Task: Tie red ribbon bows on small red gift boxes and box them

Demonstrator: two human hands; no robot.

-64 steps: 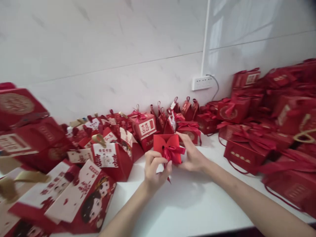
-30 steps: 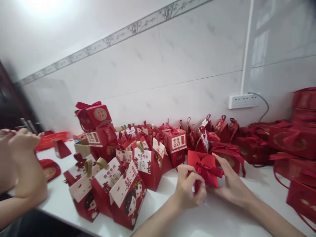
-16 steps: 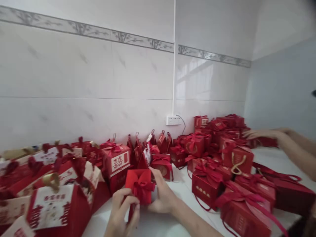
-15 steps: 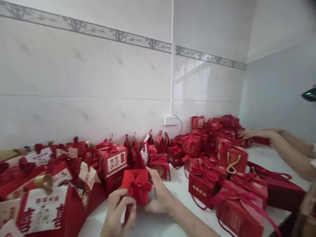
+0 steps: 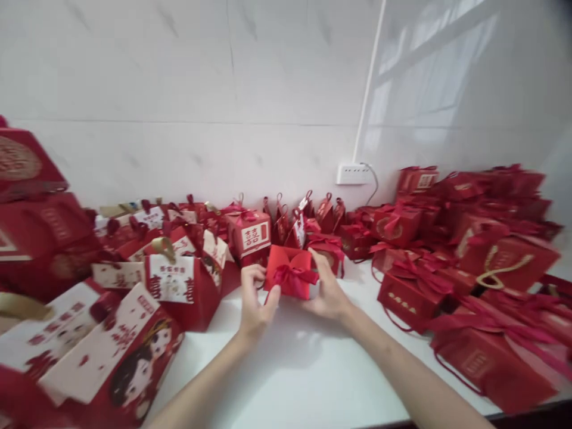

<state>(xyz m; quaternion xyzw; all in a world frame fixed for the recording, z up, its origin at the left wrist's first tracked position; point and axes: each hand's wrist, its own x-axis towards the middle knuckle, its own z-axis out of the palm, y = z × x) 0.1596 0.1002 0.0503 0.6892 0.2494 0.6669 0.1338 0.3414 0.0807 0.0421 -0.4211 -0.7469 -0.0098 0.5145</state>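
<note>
Between my two hands is a small red gift box (image 5: pixel 288 262) with a dark red ribbon bow (image 5: pixel 294 280) on the side facing me. My left hand (image 5: pixel 257 301) grips its left side, the thumb and fingers curled at the lower left corner near the bow. On the right side my right hand (image 5: pixel 328 289) clasps the box, its fingers partly hidden behind it. The box is held over the white table (image 5: pixel 286 357). Just behind it stands a red box with a white double-happiness label (image 5: pixel 255 236).
Red and white gift boxes (image 5: pixel 172 286) with ribbon handles crowd the left. On the right, red bow-tied boxes (image 5: pixel 415 292) are piled up, one with a gold cord handle (image 5: pixel 498 268). A power strip (image 5: pixel 354 174) with a cable sits on the tiled wall.
The view has swung left and down, so more boxes show at left and the other person's arms at right are out of sight. Both hands still hold the bow-tied box.
</note>
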